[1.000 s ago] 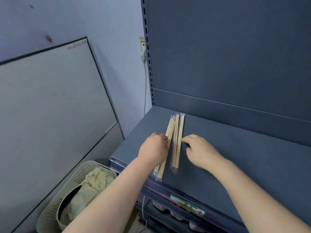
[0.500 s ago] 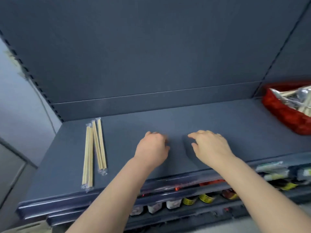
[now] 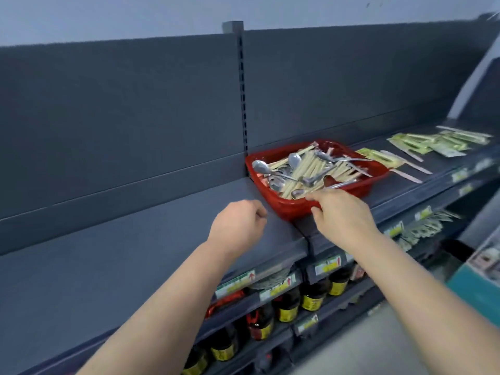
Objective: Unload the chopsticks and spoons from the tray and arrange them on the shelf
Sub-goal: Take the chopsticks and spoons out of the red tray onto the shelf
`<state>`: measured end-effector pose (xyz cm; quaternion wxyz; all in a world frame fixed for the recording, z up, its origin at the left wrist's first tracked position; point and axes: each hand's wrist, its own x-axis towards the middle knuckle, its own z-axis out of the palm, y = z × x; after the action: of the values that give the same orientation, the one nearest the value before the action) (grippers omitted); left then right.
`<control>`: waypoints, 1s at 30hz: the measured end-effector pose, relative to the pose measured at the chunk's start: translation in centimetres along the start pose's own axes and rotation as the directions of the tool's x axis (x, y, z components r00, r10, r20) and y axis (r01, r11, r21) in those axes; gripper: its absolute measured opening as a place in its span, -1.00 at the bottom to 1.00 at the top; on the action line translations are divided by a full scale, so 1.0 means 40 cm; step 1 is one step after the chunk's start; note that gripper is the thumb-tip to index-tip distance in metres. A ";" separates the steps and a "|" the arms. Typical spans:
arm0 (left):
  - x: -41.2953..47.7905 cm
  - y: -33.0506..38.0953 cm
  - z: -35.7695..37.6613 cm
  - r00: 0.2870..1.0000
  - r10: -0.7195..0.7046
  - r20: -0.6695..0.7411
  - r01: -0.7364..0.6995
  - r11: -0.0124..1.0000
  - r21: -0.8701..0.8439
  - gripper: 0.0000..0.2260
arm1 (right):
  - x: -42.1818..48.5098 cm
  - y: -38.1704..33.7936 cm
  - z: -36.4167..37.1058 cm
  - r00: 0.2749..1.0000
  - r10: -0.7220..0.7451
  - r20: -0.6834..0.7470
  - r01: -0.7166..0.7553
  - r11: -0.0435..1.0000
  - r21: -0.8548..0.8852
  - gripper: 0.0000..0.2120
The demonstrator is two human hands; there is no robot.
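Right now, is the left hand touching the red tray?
Apart. The head view shows bare shelf between the left hand and the tray.

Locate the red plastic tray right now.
Head view, right of centre: the red plastic tray sits on the dark grey shelf, just right of the slotted upright, its near rim beside the right hand.

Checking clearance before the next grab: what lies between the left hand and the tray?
Nothing: the head view shows only bare shelf between the left hand and the tray.
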<state>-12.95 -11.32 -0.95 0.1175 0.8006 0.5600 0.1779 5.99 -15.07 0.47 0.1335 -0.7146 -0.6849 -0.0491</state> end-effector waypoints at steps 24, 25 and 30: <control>0.523 0.155 0.179 1.000 0.023 -0.006 -0.023 1.000 -0.020 -0.79 | 0.421 0.378 0.089 0.979 0.195 0.055 -0.188 0.976 -0.112 -0.65; 0.532 0.150 0.184 1.000 0.019 -0.001 -0.019 1.000 0.000 -0.78 | 0.438 0.382 0.097 0.978 0.198 0.070 -0.189 0.975 -0.119 -0.65; 0.556 0.105 0.171 0.998 -0.044 -0.041 0.044 0.999 0.020 -0.81 | 0.523 0.383 0.139 0.978 0.178 0.106 -0.156 0.969 -0.191 -0.63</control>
<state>0.36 8.20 -2.13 0.1019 0.7855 0.5816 0.1856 21.76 6.17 -1.48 0.0292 -0.7807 -0.6217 -0.0562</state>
